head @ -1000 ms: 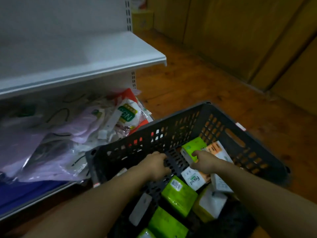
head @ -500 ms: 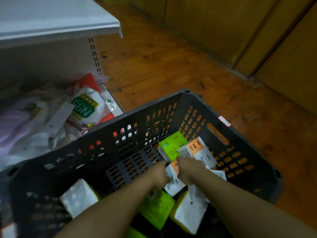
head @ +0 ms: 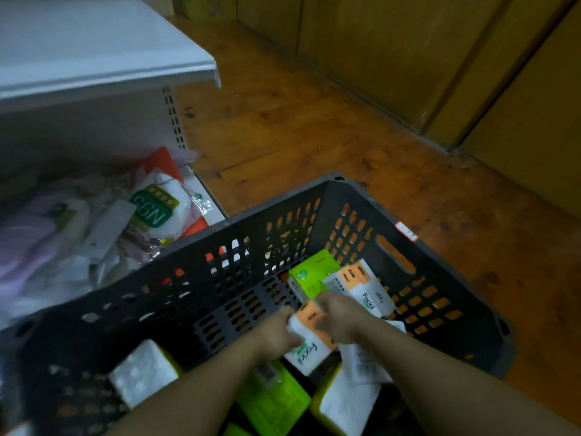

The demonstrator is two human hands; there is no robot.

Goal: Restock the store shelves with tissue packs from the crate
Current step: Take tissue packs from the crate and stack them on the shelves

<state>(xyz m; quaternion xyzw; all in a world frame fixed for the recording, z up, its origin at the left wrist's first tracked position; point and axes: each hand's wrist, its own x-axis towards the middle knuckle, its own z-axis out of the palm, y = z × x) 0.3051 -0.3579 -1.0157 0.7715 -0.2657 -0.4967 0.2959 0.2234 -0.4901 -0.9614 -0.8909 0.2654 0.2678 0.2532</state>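
A dark perforated plastic crate stands on the wooden floor and holds several tissue packs. My left hand and my right hand both grip one orange-and-white pack marked "Facial", held between them inside the crate. Behind it lie a green pack and another orange-and-white pack. More green packs and white packs lie lower in the crate. The white shelf board is at upper left.
Under the white board, the bottom shelf holds bagged masks, one marked N95, and pale plastic bags. Wooden floor stretches beyond the crate to wooden wall panels at the back right.
My head view has shifted back up a little. Both hands have closed on the orange-and-white pack and raised it slightly off the pile; one second ago they were apart in the crate.
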